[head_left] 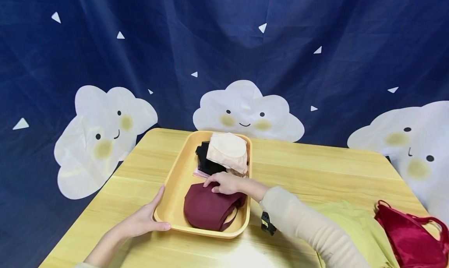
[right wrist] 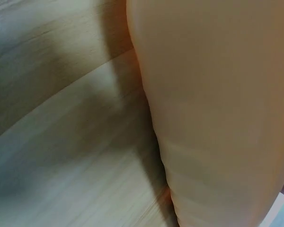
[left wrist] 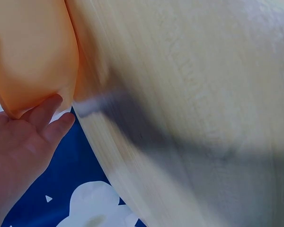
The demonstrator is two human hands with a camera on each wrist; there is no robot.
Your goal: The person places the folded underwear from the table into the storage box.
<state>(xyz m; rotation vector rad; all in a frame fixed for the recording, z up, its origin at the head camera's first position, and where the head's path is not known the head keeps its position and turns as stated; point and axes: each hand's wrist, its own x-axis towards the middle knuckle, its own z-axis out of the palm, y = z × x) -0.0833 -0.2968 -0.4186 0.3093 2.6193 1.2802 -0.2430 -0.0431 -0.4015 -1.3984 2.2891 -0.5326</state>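
Observation:
A folded maroon bra [head_left: 208, 207] with a loose strap lies in the near end of a shallow yellow tray [head_left: 179, 172]. My right hand [head_left: 226, 183] rests on its upper edge with bent fingers, and I see no cloth pinched between them. At the tray's near left corner, my left hand [head_left: 145, 219] touches the outside, thumb at the front rim and fingers along the side. The left wrist view shows those fingers [left wrist: 49, 113] against the tray wall [left wrist: 35, 52]. A sleeve [right wrist: 217, 113] fills much of the right wrist view, which hides the right hand.
Behind the bra, the tray holds a folded pale garment [head_left: 228, 151], a black one [head_left: 207, 161] and a bit of pink cloth [head_left: 200, 173]. A yellow-green cloth [head_left: 354, 225] and a shiny red strapped garment [head_left: 410, 237] lie at the table's right. A blue cloud-print curtain [head_left: 224, 46] hangs behind.

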